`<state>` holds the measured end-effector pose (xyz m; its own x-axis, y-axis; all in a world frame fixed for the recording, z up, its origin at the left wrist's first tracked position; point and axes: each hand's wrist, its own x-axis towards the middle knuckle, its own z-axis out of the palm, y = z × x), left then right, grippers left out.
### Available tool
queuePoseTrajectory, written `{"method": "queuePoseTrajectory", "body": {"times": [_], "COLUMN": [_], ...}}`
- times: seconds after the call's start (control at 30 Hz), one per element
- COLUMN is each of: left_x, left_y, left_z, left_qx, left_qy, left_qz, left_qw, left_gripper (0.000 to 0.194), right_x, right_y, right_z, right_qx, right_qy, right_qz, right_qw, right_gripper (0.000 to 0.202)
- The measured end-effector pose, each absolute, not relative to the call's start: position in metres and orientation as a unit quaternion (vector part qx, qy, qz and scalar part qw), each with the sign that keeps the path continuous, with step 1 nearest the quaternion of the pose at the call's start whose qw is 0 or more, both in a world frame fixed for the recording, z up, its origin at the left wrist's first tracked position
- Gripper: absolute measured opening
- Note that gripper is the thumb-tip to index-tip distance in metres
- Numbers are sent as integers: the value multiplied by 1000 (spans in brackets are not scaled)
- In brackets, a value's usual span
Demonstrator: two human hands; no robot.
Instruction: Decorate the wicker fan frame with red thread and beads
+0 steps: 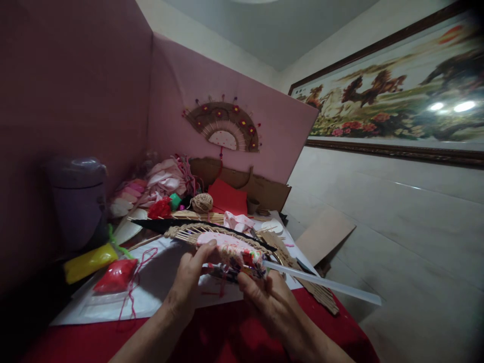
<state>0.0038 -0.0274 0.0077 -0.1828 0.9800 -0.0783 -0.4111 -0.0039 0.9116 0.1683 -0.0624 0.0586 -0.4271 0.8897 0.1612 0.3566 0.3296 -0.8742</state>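
Left hand (191,269) grips a fan-shaped piece of black cloth, thin sticks, braided tan cord and pink floral fabric (215,238), thumb on top; the right hand (268,292) grasps its right end, some fingers hidden. The piece is held over the tabletop (212,338), its long axis running from far left to nearer right, arched edge pointing away. Beside the right hand, a translucent white rod (325,282) juts rightward across the tabletop's edge, above corrugated brown cardboard (321,297). Leftward, white sheeting (162,282) separates the left hand from a shiny red packet (115,276). Pink panels (272,126) bound the back.
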Motion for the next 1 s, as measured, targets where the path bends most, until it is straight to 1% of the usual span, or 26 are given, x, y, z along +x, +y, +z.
{"method": "queuePoseTrajectory", "body": {"times": [0.13, 0.27, 0.57, 0.77, 1.0], "left_x": [4, 4, 6, 5, 6], "left_y": [-25, -24, -29, -28, -30], "left_z": [6, 5, 11, 6, 8], "left_qx": [320, 321, 365, 365, 378], "left_qy": [446, 444, 435, 450, 444], "left_qz": [634, 635, 625, 625, 620], "left_qw": [545, 545, 535, 523, 525], "left_gripper": [49, 47, 40, 43, 42], "right_x": [169, 172, 178, 177, 177], "right_y": [-62, -62, -66, -64, -65], "right_z": [60, 60, 55, 52, 50], "right_qx": [-413, -415, -435, -430, -432], "right_qy": [-740, -742, -708, -718, -706], "right_qz": [417, 406, 439, 422, 440], "right_qw": [328, 334, 342, 348, 348], "right_gripper": [41, 40, 41, 42, 41]}}
